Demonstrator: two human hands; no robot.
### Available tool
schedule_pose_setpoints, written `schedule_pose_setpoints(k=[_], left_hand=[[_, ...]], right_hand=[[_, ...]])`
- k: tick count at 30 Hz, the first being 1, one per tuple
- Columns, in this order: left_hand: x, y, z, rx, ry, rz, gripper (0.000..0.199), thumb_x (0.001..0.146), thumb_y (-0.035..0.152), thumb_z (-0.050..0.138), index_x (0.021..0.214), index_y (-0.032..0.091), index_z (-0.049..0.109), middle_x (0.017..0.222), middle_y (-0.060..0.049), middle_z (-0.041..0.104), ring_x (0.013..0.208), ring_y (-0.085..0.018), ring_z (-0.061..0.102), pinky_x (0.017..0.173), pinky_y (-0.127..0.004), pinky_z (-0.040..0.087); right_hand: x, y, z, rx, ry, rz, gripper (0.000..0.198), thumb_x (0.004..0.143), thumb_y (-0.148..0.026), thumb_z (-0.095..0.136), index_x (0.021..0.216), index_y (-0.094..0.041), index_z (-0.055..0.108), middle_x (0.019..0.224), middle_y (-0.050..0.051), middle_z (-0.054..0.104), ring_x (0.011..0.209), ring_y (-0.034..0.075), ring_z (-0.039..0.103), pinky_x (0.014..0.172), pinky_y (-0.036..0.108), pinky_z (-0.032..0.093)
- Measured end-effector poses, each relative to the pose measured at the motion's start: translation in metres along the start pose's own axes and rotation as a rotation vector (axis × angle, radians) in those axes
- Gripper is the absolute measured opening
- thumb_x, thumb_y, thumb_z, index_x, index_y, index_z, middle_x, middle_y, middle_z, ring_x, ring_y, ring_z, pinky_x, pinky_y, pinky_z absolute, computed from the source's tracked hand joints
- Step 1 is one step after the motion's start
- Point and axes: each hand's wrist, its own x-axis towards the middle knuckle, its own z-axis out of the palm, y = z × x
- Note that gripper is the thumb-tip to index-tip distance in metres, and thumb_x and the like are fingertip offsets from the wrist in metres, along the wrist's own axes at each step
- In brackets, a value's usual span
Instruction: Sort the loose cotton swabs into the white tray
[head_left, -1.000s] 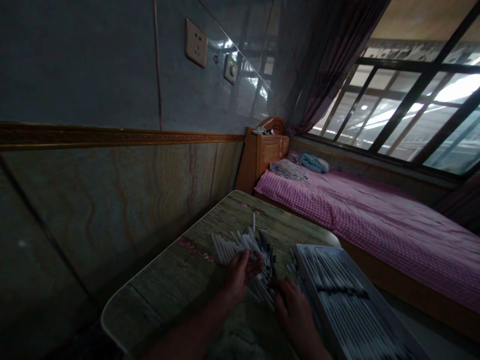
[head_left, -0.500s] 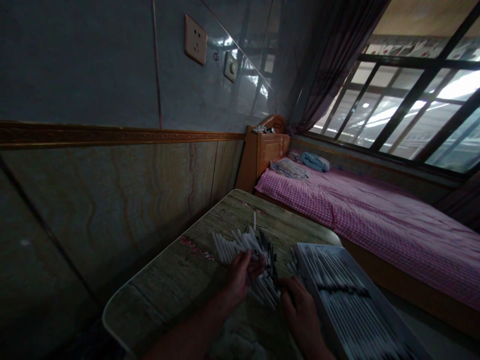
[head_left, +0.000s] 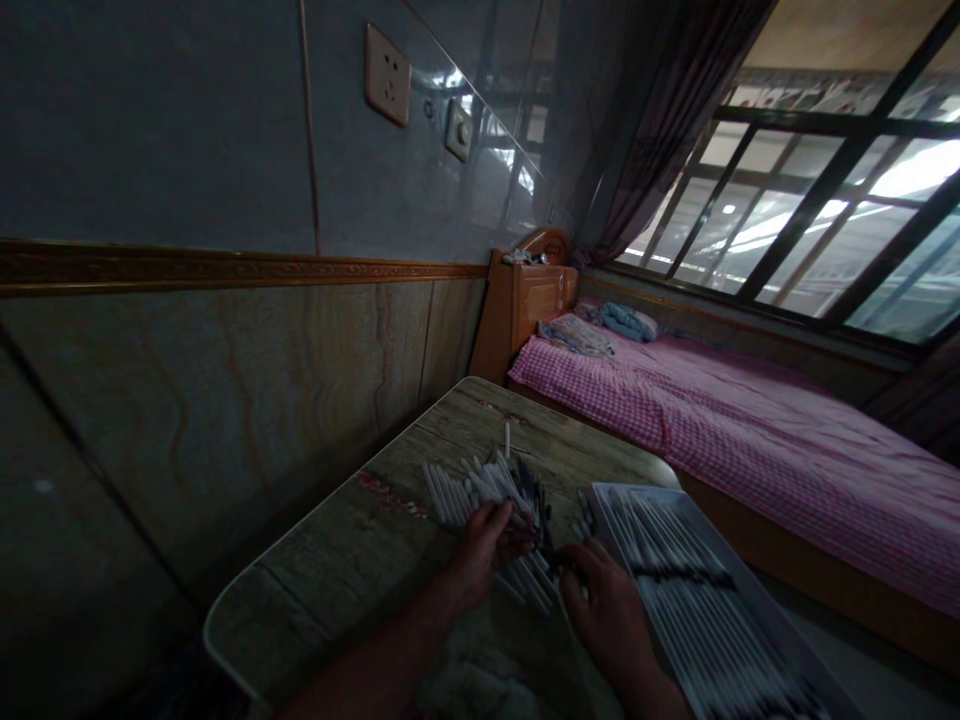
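On the table [head_left: 315, 590] lies a loose pile of slim white pen barrels [head_left: 450, 495], with dark pen caps [head_left: 531, 485] heaped along its right side. My left hand [head_left: 484, 545] is over the pile, thumb and fingers closed on a pen that is mostly hidden by them. Close to its right, my right hand [head_left: 600, 595] pinches a small dark piece that looks like a pen cap, against the end of that pen. Dim light blurs the exact contact. More white barrels [head_left: 529, 580] lie below my fingers.
A shallow box [head_left: 694, 600] with rows of white pens with dark ends stands right of my right hand. One single white barrel [head_left: 508, 440] lies beyond the pile. The tiled wall [head_left: 300, 380] borders the table's left; a bed [head_left: 720, 430] stands behind.
My left hand has shifted slightly right, and its fingers have turned toward my right hand. My right hand has risen slightly. Pile and box look the same.
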Motion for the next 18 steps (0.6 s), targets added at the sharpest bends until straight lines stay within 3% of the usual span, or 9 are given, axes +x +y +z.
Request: schedule_pose_setpoints(k=[5, 9, 14, 16, 18], left_hand=[[-0.003, -0.004, 0.002, -0.029, -0.023, -0.032, 0.036, 0.063, 0.040, 0.082, 0.081, 0.016, 0.062, 0.081, -0.005, 0.073, 0.068, -0.019, 0.071, 0.062, -0.029, 0.057], [-0.009, -0.010, 0.006, 0.017, -0.041, -0.057, 0.036, 0.062, 0.039, 0.082, 0.082, 0.015, 0.066, 0.073, -0.003, 0.071, 0.065, -0.017, 0.069, 0.059, -0.026, 0.055], [-0.005, -0.002, 0.005, -0.187, 0.012, -0.060, 0.021, 0.070, 0.027, 0.079, 0.081, 0.015, 0.065, 0.069, -0.001, 0.069, 0.064, -0.014, 0.069, 0.057, -0.022, 0.054], [-0.002, 0.004, 0.003, -0.264, 0.053, -0.055, 0.015, 0.073, 0.021, 0.076, 0.082, 0.015, 0.065, 0.069, 0.000, 0.070, 0.063, -0.013, 0.068, 0.056, -0.020, 0.054], [0.001, 0.007, 0.001, -0.295, 0.066, -0.060, 0.012, 0.074, 0.019, 0.075, 0.081, 0.015, 0.066, 0.070, 0.000, 0.071, 0.063, -0.012, 0.068, 0.056, -0.019, 0.054]], right_hand=[[0.005, 0.000, -0.003, 0.017, -0.018, 0.012, 0.030, 0.086, -0.026, 0.040, 0.086, -0.020, 0.069, 0.082, 0.006, 0.063, 0.072, 0.017, 0.062, 0.067, 0.026, 0.045], [0.015, -0.006, 0.002, 0.165, 0.019, 0.054, 0.027, 0.085, -0.034, 0.047, 0.093, -0.020, 0.068, 0.088, 0.007, 0.067, 0.081, 0.019, 0.063, 0.071, 0.026, 0.047], [0.026, 0.010, 0.002, 0.479, 0.133, 0.237, 0.053, 0.090, -0.053, 0.032, 0.113, -0.015, 0.061, 0.089, 0.008, 0.069, 0.069, 0.018, 0.064, 0.055, 0.025, 0.048], [0.025, 0.026, 0.002, 0.444, 0.182, 0.299, 0.053, 0.088, -0.053, 0.035, 0.110, -0.014, 0.062, 0.085, 0.009, 0.070, 0.066, 0.018, 0.063, 0.053, 0.026, 0.048], [0.023, 0.042, 0.004, 0.312, 0.161, 0.304, 0.043, 0.083, -0.047, 0.044, 0.101, -0.014, 0.066, 0.088, 0.010, 0.072, 0.073, 0.021, 0.066, 0.060, 0.028, 0.050]])
